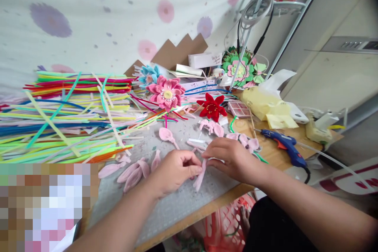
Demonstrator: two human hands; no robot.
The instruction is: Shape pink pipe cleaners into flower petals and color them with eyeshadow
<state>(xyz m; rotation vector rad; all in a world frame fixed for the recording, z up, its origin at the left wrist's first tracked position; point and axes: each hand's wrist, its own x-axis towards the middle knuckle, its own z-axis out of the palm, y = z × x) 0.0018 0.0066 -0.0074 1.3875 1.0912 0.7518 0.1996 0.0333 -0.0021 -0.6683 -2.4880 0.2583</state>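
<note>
Between my two hands is a pale pink pipe-cleaner petal (200,179), its lower end hanging over the grey mat (174,212). The fingers of my left hand (178,170) pinch it from the left. My right hand (232,157) grips its upper end with thumb and fingers. Left of my left hand lie several finished-looking pink petals (134,175). Just beyond my hands a spoon-shaped pink petal (166,134) rests on the mat. More pink pieces (243,141) lie beyond my right hand, partly hidden by it.
Bundles of coloured pipe cleaners (65,114) fill the left side. A pink flower (167,93), a blue flower (148,76) and a red flower (212,107) stand at the back. At right lie a blue glue gun (285,143) with its cord and a yellow plastic bag (260,102).
</note>
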